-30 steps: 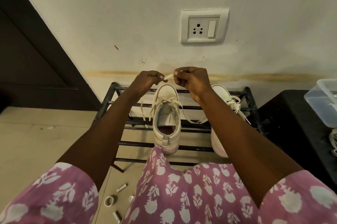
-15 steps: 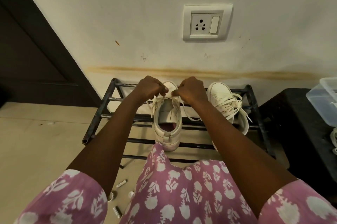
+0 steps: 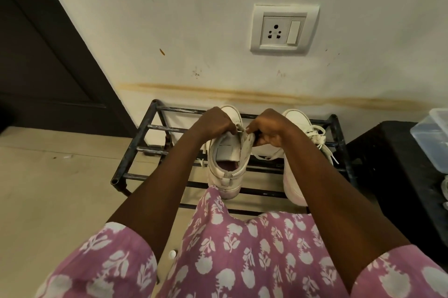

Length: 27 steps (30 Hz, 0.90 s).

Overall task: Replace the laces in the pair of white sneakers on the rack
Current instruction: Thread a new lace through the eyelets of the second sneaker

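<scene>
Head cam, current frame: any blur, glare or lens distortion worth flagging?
Head view: wide-angle bend, the door edge slants and the rack splays; light is soft and even with no glare; the whole frame is slightly soft, so the lace pinched between left hand and right hand barely resolves.

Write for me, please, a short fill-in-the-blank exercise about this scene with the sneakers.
The left sneaker and the right sneaker rest on a black metal ___.
The left hand pinches a lace and the right hand grips the ___ sneaker.
High on the wall is a white ___ with a switch.
The clear plastic box is at the far ___ edge.
Missing words: rack, left, socket, right.
</scene>
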{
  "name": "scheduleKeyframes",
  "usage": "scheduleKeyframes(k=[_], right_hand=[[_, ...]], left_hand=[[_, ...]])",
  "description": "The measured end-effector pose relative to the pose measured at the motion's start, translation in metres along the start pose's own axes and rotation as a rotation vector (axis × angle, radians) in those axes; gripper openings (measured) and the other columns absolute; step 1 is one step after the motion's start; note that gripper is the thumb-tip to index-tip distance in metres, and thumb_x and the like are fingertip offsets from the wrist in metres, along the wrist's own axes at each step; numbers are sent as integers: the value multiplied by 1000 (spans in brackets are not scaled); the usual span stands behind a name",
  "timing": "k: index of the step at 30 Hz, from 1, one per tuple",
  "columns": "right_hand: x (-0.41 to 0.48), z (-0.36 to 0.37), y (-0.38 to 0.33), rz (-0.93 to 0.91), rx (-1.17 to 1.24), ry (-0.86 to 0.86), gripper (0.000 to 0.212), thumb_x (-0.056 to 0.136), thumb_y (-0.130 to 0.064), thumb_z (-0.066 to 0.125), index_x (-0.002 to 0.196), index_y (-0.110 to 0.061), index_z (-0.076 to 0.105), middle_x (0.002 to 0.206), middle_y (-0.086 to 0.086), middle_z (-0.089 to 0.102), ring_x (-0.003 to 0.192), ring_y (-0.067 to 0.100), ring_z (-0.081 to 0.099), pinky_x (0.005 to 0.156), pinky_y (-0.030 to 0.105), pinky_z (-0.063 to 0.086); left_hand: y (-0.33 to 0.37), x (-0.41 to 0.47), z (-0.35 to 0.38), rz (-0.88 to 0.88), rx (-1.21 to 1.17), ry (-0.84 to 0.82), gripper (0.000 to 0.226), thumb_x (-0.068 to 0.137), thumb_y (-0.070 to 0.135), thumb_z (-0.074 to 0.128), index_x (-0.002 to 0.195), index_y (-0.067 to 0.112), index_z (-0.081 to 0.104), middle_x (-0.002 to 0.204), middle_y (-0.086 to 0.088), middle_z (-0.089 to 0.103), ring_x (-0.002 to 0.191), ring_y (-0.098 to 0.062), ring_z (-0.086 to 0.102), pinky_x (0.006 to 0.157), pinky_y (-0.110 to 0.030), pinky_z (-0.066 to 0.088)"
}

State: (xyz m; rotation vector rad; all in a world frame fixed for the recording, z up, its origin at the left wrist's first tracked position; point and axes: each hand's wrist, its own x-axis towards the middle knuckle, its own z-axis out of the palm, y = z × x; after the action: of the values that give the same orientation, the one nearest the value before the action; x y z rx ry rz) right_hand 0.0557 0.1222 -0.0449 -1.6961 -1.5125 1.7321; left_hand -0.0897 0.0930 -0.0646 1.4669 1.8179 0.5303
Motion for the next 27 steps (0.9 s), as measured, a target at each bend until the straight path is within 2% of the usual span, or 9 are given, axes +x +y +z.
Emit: scheduleKeyframes(k=[3,6,10,13,15,18,21,24,27], right_hand=[[0,0,1,6,35,13,7,88,11,52,89,9,58,77,19,59,66,26,62,68,39,53],[-1,0,2,10,55,19,11,88,10,51,79,6,56,77,18,59,66,26,62,63,38,53],[-2,3,2,14,85,36,14,85,11,54,74,3,57,74,17,60,63,25,62,52,33,53],[-2,7,5,30,154,56,16,87,7,55,73,0,57,70,12,58,60,20,58,44,28,52],[0,12,10,62,239,62,20,91,3,52,72,-3,56,70,9,56,60,17,56,47,26,50],[2,17,13,111,346,86,18,92,2,50,77,-3,56,71,8,56,61,15,55,50,25,48],[5,21,14,116,343,129,11,93,2,49,91,-1,59,73,9,56,62,16,55,53,26,49],[6,21,14,96,263,185,14,94,3,46,84,0,56,72,10,53,62,17,51,57,27,46],[5,11,12,77,379,262,26,95,6,35,74,-3,48,68,11,49,57,16,48,55,28,43]], left_hand=[[2,-3,5,39,-9,70,19,75,12,68,83,-4,75,68,-11,61,57,-13,47,54,-22,35],[1,-4,9,53,0,104,17,77,12,67,84,-1,76,73,-13,65,63,-15,50,52,-20,34],[-1,-6,15,49,28,166,20,76,12,68,81,-7,73,81,-23,68,71,-21,53,59,-27,41],[-1,-5,17,52,45,186,20,77,15,68,82,-3,73,77,-18,65,71,-22,55,61,-27,40],[-1,-5,16,60,72,178,24,79,19,69,86,-2,74,78,-15,66,75,-24,59,62,-28,42],[-5,-5,14,72,136,148,26,81,26,68,91,3,76,91,-15,72,86,-26,63,71,-31,45],[-9,-5,9,80,114,133,25,82,29,69,96,9,76,96,-10,73,83,-15,60,68,-23,39],[-9,-5,7,84,78,119,25,82,28,69,96,9,75,96,-9,73,79,-10,55,59,-17,36],[-10,-5,5,78,53,121,23,84,26,66,96,8,75,93,-9,73,76,-11,55,57,-13,35]])
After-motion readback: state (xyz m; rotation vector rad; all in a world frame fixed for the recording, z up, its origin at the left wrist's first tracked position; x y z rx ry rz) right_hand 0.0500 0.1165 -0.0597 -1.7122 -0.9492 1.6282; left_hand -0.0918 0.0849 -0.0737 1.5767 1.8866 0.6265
